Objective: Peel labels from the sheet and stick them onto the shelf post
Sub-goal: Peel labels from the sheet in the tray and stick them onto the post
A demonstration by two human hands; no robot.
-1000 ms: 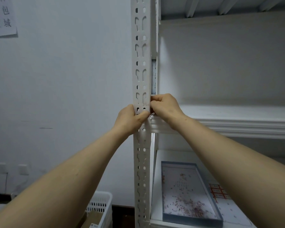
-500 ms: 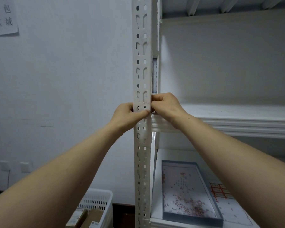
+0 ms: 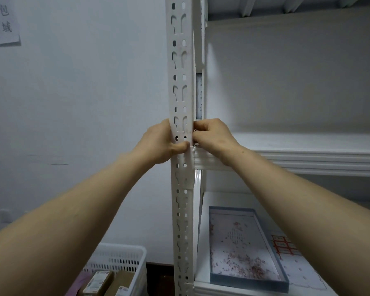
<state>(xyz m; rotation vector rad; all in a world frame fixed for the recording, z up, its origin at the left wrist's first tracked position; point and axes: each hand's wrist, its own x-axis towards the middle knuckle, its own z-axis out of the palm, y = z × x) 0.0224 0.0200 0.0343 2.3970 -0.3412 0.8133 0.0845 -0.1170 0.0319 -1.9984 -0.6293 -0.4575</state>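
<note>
Wall (image 3: pixel 83 103); post (image 3: pixel 179 71) half-hides left hand (image 3: pixel 158 144); right hand (image 3: pixel 214 135) grips.

White metal shelf post (image 3: pixel 181 82) stands upright, running from 12 o'clock to 6 o'clock through the centre. Its front is punched with 2 columns of round and keyhole slots. The left hand (image 3: pixel 158 144) and right hand (image 3: pixel 214 135) grip it at mid-height. The label sheet (image 3: pixel 283 245), white with red-outlined labels, lies flat at 4 o'clock, partly hidden.
</note>
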